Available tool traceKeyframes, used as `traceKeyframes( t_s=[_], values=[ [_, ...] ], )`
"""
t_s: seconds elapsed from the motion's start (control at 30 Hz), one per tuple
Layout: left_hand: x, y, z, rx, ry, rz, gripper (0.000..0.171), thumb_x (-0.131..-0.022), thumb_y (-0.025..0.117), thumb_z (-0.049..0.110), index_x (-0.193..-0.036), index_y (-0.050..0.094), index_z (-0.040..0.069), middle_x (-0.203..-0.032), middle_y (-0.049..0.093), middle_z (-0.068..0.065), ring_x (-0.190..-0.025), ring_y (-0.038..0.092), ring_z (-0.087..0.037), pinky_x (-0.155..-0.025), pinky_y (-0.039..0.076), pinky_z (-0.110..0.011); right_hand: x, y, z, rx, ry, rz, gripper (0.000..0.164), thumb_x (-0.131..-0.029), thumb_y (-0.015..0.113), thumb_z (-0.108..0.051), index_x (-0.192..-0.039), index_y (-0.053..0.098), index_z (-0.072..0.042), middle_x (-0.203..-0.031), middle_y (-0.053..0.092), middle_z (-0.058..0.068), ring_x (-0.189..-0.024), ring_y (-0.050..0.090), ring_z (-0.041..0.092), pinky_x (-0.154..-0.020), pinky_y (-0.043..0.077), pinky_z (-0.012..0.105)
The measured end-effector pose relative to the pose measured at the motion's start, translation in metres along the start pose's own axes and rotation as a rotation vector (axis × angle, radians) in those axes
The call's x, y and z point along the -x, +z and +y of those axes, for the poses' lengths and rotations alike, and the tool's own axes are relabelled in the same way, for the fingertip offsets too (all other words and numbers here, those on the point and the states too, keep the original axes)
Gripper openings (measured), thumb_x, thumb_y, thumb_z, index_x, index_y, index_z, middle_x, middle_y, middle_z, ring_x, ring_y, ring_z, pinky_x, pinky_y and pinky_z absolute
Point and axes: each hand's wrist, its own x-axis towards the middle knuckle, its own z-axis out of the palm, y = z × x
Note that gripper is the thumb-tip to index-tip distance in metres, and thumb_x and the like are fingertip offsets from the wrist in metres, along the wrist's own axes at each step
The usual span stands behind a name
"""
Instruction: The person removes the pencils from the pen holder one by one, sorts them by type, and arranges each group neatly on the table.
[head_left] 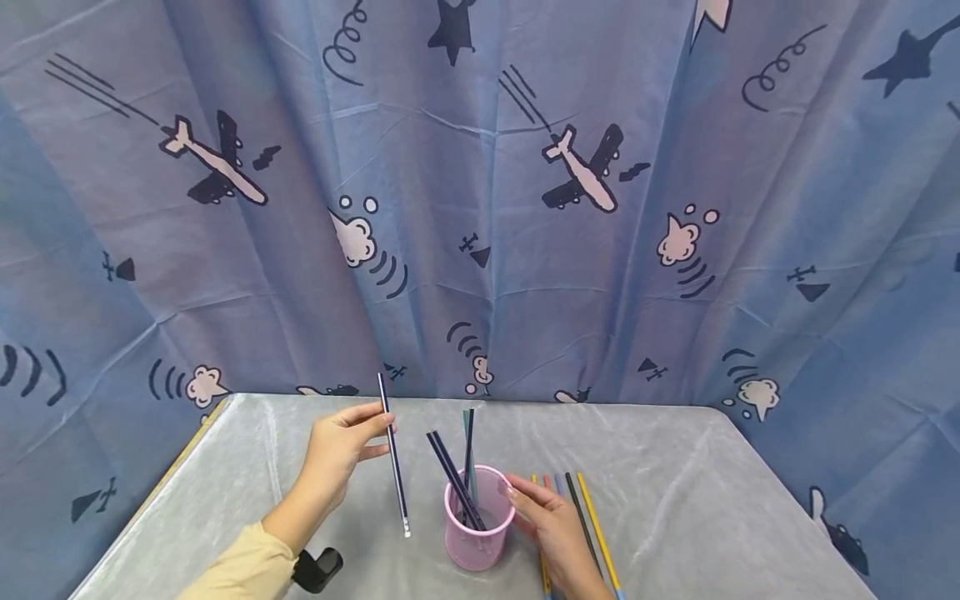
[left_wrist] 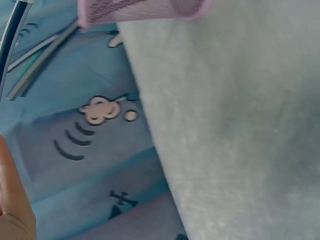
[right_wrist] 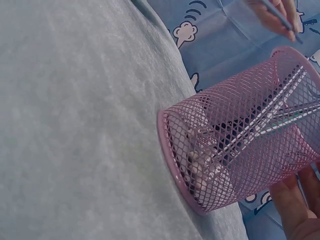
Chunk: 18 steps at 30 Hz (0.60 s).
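Observation:
Between thumb and fingers my left hand (head_left: 341, 446) pinches a dark blue striped pencil (head_left: 400, 487), its white eraser end pointing down, left of the pink mesh pencil cup (head_left: 477, 550). Fingers of my right hand (head_left: 557, 533) grip the right side of the cup, which stands upright on the table. Several pencils lean inside it, dark blue ones (head_left: 447, 467) and a green one (head_left: 466, 423). Through the mesh in the right wrist view, eraser ends (right_wrist: 199, 170) show near the cup's base. The left wrist view catches only part of the left hand (left_wrist: 15, 205) and the pencil (left_wrist: 11, 42).
Right of the cup, partly behind the right hand, lie several pencils, including a yellow one (head_left: 602, 537) and a black one (head_left: 583, 517). A grey cloth covers the table (head_left: 697, 500). A blue patterned curtain (head_left: 480, 208) hangs behind. Some black object (head_left: 321, 571) sits by the left wrist.

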Motion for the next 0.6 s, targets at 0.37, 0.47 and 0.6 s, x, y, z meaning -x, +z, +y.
traceKeyframes(
  t_s=[0.37,0.47,0.6],
  values=[
    [-0.010,-0.004,-0.029,-0.127,-0.114,-0.084,0.030,-0.087,0.071,0.003,-0.112,0.067,-0.012,-0.090,0.076,-0.009,-0.079,0.072,-0.014,-0.068,0.065,-0.030,0.001,0.002,0.000,0.024,0.029,0.008,0.042,-0.093,0.066,-0.011,-0.128,0.058,0.012,-0.123,0.071,0.010,-0.130,0.053,0.014,-0.098,0.057,0.032],
    [-0.010,-0.004,-0.037,-0.152,-0.151,-0.113,0.031,-0.086,0.072,0.004,-0.112,0.067,-0.012,-0.092,0.076,-0.012,-0.078,0.071,-0.014,-0.067,0.064,-0.030,0.001,0.002,0.000,0.030,0.035,0.015,0.044,-0.093,0.067,-0.012,-0.129,0.057,0.012,-0.123,0.071,0.011,-0.107,0.063,0.001,-0.096,0.058,0.031],
    [-0.011,-0.003,-0.045,-0.177,-0.182,-0.120,0.030,-0.085,0.071,0.003,-0.111,0.068,-0.011,-0.089,0.076,-0.011,-0.076,0.070,-0.014,-0.065,0.064,-0.029,0.001,0.001,-0.001,0.029,0.028,0.010,0.045,-0.093,0.067,-0.011,-0.130,0.056,0.013,-0.122,0.071,0.011,-0.100,0.065,-0.001,-0.094,0.059,0.030]
  ],
)
